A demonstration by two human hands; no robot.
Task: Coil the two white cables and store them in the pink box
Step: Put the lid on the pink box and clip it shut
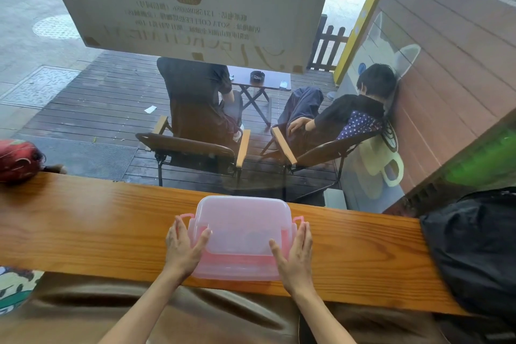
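Lidded pink box [242,234] sits between both hands, left hand [183,249] and right hand [296,254] touching.

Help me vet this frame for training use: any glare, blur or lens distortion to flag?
Head view: soft, even daylight with no hard shadows; the wide lens bows the wooden counter; reflections haze the window; the frosted lid of the pink box hides its contents; left hand and right hand look sharp.

Lidded translucent pink box [242,234] sits on the counter's near edge
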